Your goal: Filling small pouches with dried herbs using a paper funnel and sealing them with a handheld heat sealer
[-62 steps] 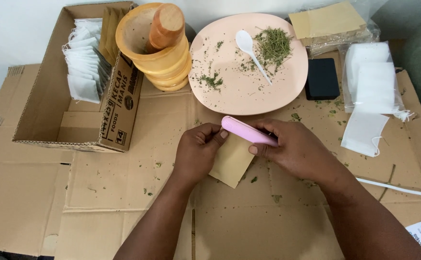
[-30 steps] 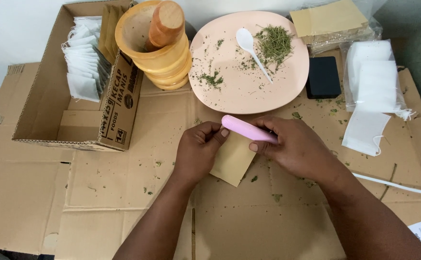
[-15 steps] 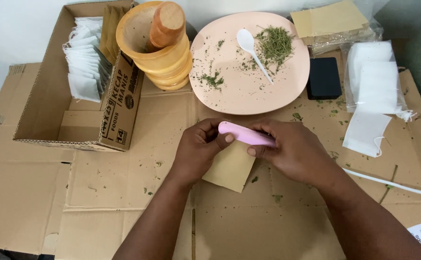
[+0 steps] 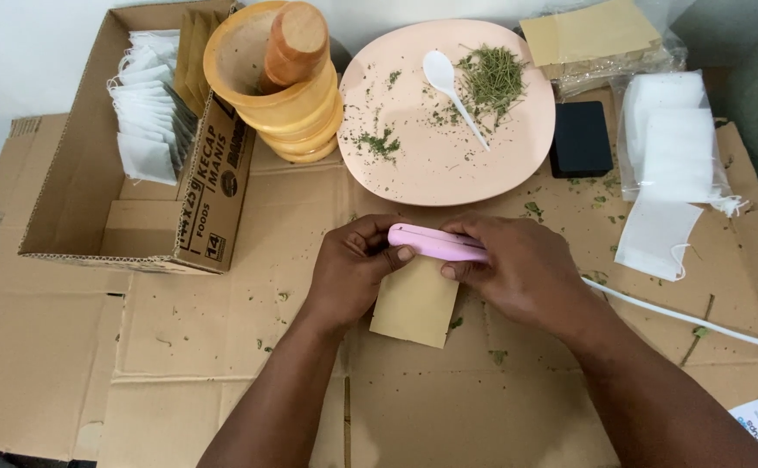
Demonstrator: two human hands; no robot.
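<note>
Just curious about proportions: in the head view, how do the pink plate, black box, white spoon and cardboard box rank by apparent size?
1. cardboard box
2. pink plate
3. black box
4. white spoon

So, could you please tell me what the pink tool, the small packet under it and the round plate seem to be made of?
Pink tool: probably plastic, smooth with a slight sheen. Small packet: looks like matte brown kraft paper, flat with crisp edges. Round plate: smooth, evenly peach-coloured, perhaps plastic or melamine; I cannot tell which.
</note>
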